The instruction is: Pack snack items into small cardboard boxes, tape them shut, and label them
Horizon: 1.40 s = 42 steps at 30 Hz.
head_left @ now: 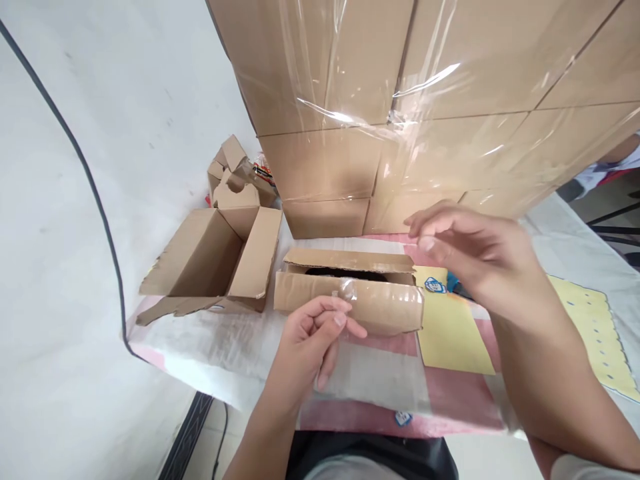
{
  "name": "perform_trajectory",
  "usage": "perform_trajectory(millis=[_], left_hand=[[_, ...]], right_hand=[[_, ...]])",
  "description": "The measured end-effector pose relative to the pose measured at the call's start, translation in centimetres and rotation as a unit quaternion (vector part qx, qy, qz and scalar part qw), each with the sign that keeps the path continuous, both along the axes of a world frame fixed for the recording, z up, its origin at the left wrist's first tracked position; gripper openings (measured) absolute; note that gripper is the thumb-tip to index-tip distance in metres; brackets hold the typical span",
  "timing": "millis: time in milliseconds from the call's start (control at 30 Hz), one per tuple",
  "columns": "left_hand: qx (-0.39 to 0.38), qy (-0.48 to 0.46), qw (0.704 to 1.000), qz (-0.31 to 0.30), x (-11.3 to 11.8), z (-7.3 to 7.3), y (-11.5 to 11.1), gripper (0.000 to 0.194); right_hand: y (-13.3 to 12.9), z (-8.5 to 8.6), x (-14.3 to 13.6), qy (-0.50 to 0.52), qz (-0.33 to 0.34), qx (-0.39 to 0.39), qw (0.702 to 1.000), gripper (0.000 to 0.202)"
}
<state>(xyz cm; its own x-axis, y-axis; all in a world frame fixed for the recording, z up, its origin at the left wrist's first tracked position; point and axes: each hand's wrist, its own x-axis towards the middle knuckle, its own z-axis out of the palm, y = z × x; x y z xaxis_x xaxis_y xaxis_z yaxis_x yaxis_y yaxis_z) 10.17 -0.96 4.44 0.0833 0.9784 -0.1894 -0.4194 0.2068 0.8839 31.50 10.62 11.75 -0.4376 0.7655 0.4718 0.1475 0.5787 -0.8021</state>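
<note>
Curled left grip [316, 335], oblong cardboard box [387, 310]

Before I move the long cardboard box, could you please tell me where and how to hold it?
The best grip on the long box is probably its two short ends: left hand from the left, right hand from the right. It lies crosswise, and its top is ajar and could bend. The open carton stands close on the left; enter there from the near side.
</note>
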Motion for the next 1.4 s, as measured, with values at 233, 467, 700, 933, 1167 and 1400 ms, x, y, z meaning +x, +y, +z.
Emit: perform_trajectory(millis=[233, 467, 700, 933, 1167, 1400], left_hand=[[0.033, 0.121, 0.992, -0.009, 1.0, 1.0, -0.8, 0.029], [0.053, 0.18, 0.982, 0.013, 1.3, 0.8, -0.5, 0.027], [0.17, 0.334, 0.927, 0.028, 1.6, 0.8, -0.5, 0.016], [0.262, 0.533, 0.795, 0.12, 2.1, 0.2, -0.5, 0.018], [0.118, 0.312, 0.939, 0.081, 1.9, 0.8, -0.2, 0.018], [0.002, 0.157, 0.982, 0.103, 2.2, 2.1, -0.2, 0.044]], right_hand=[[-1.8, -0.5, -2.5, -0.191, 0.114, 0.036, 0.974, 0.006], [-2.3, 0.3, -2.9, -0.216, 0.141, 0.099, 0.961, 0.015], [-2.3, 0.0, -2.9, -0.233, 0.159, 0.098, 0.954, 0.007], [-2.7, -0.4, -3.0, -0.21, 0.146, 0.083, 0.963, 0.015], [-3.1, -0.8, -2.6, -0.215, 0.14, 0.144, 0.956, 0.015], [-3.2, -0.8, -2.6, -0.214, 0.154, 0.163, 0.951, 0.016]])
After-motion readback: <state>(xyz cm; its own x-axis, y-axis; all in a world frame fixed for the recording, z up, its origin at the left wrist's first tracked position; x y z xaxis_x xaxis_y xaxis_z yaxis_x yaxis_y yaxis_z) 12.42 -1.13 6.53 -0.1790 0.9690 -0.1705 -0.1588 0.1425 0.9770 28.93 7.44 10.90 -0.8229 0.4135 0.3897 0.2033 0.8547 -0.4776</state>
